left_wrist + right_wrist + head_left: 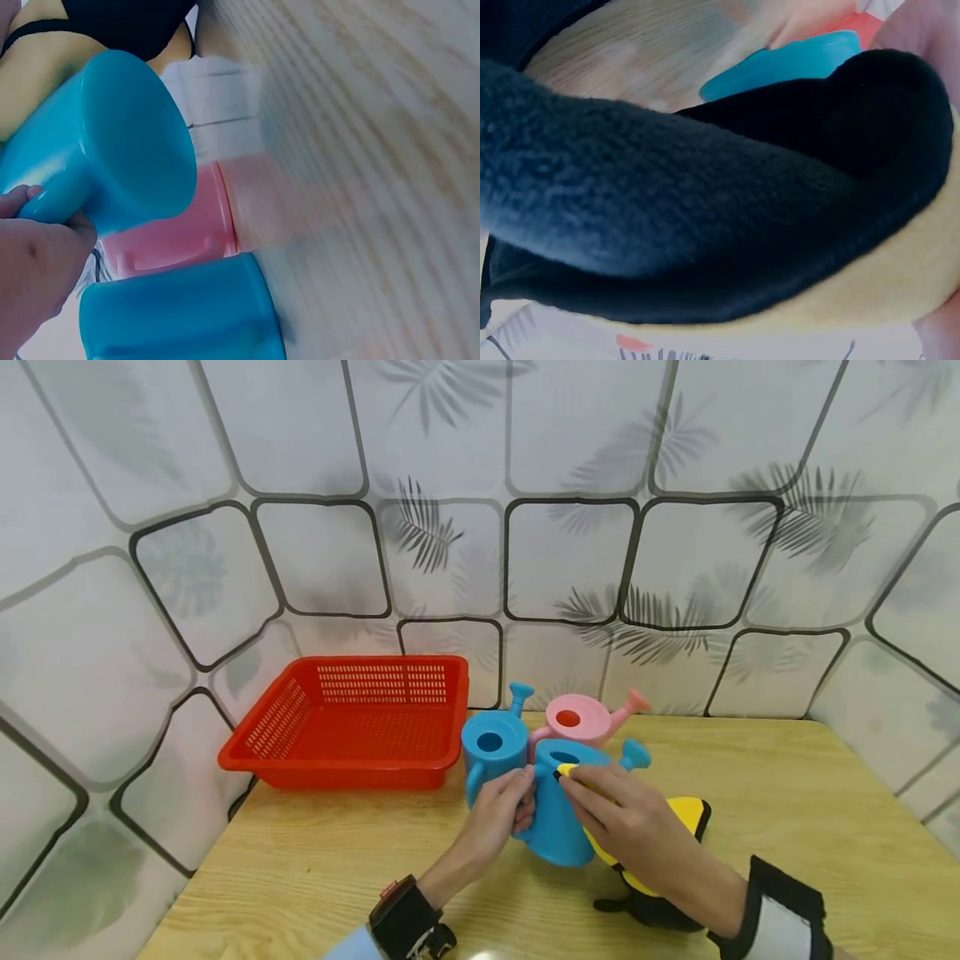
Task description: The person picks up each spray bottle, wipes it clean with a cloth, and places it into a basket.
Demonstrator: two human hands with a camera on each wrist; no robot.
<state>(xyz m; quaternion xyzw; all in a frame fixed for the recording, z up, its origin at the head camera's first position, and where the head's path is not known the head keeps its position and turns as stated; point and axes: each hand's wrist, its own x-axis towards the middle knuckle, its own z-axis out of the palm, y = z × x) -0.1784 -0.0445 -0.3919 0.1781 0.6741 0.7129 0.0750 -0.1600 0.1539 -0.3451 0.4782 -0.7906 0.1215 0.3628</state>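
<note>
My left hand (491,818) grips the handle of a blue watering can (557,827). The left wrist view has this can lifted off the table and tilted, its round base showing. In my right hand (637,818) is a soft yellow piece with black edging (690,814), fabric-like; fingers and thumb pinch part of it at the can's top rim. Its fuzzy black side (667,187) fills much of the right wrist view. Just behind stand a second blue watering can (483,727) and a pink watering can (588,718).
A red plastic basket (341,777) with slotted walls stands at the back left, beside the second blue can. Everything is on a wooden table (337,852). A patterned curtain-like wall (450,568) rises behind and at both sides.
</note>
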